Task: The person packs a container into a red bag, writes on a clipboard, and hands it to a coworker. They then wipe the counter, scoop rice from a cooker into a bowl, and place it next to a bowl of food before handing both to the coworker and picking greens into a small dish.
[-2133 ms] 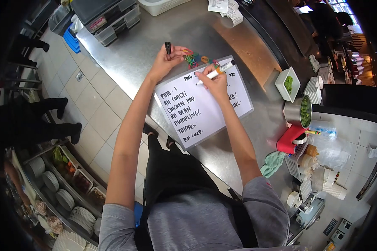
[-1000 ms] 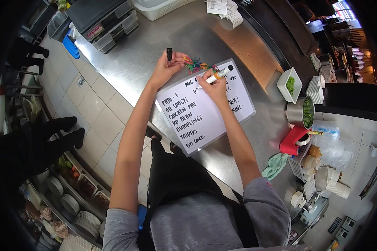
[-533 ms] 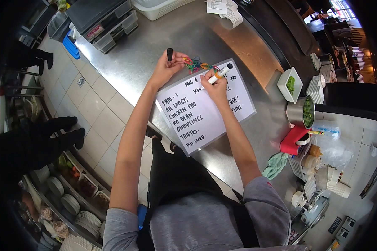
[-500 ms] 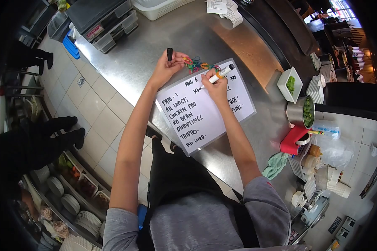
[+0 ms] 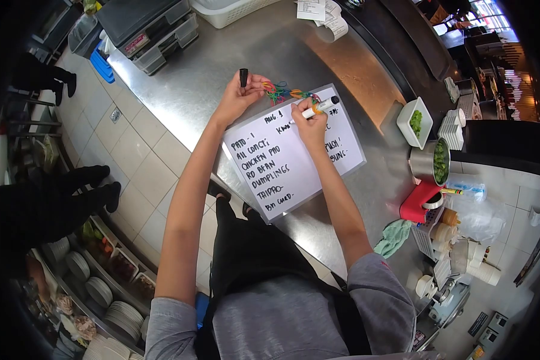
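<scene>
A white board point(image 5: 294, 191) with black handwriting lies at a slant on the steel counter. My right hand point(image 5: 309, 125) is closed round a white marker point(image 5: 320, 108), its tip down on the board beside a short word under the "AUG. 1" line. Part of the right-hand column of writing is hidden by that hand and forearm. Above the board's upper left corner, my left hand point(image 5: 241, 98) grips a black marker cap point(image 5: 243, 77), which stands upright between the fingers. Colourful rubber bands point(image 5: 276, 92) lie by its fingertips and along the board's top edge.
A white tub of chopped greens point(image 5: 415, 123) and a steel pot point(image 5: 439, 162) stand on the right. Nearby are a red holder point(image 5: 414, 203) and a green cloth point(image 5: 393, 238). Paper receipts point(image 5: 336, 27) and a drawer box point(image 5: 144, 30) lie at the back. Other people's legs show left.
My right hand and the marker have shifted slightly to the right, and the short word under the date has grown longer. My left hand stays in place with the cap.
</scene>
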A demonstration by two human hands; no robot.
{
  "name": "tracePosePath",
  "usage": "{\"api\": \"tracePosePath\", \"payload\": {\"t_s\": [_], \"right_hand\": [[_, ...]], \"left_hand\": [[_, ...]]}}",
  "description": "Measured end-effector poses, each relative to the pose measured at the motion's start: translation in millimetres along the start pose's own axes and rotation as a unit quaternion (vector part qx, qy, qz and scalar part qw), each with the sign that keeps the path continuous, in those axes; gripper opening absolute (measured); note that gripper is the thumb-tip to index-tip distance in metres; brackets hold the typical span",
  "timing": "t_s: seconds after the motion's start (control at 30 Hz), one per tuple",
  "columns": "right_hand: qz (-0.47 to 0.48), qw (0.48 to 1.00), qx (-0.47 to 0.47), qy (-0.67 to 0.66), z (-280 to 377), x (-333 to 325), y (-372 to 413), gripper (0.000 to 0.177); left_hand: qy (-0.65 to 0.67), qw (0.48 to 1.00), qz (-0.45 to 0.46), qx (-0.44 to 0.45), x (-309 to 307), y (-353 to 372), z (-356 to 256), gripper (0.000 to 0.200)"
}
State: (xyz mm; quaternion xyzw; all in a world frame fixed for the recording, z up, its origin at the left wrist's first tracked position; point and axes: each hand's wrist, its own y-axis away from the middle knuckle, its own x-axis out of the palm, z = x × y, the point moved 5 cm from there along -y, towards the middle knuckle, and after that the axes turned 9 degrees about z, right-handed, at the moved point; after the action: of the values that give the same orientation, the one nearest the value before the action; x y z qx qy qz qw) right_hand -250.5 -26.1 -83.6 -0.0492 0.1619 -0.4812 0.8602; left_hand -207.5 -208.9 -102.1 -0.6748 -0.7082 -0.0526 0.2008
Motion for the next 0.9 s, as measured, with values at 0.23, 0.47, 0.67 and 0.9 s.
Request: {"api": "tracePosePath", "payload": {"t_s": [0.23, 0.47, 0.67, 0.9], "right_hand": [[0.004, 1.000, 0.018, 0.016, 0, 0, 0, 0.025], [-0.044, 0.998, -0.029, 0.018, 10, -6, 1, 0.026], [-0.064, 0.998, -0.030, 0.004, 2, -14, 4, 0.029], [-0.060, 0.997, -0.025, 0.039, 1, -14, 6, 0.026]], "left_hand": [[-0.013, 1.000, 0.013, -0.005, -1, 0, 1, 0.032], [-0.009, 1.000, 0.016, 0.000, 0, 1, 2, 0.032], [-0.010, 1.000, 0.014, 0.001, 0, 0, 1, 0.032], [-0.003, 1.000, 0.001, 0.004, 1, 0, -1, 0.032]]}}
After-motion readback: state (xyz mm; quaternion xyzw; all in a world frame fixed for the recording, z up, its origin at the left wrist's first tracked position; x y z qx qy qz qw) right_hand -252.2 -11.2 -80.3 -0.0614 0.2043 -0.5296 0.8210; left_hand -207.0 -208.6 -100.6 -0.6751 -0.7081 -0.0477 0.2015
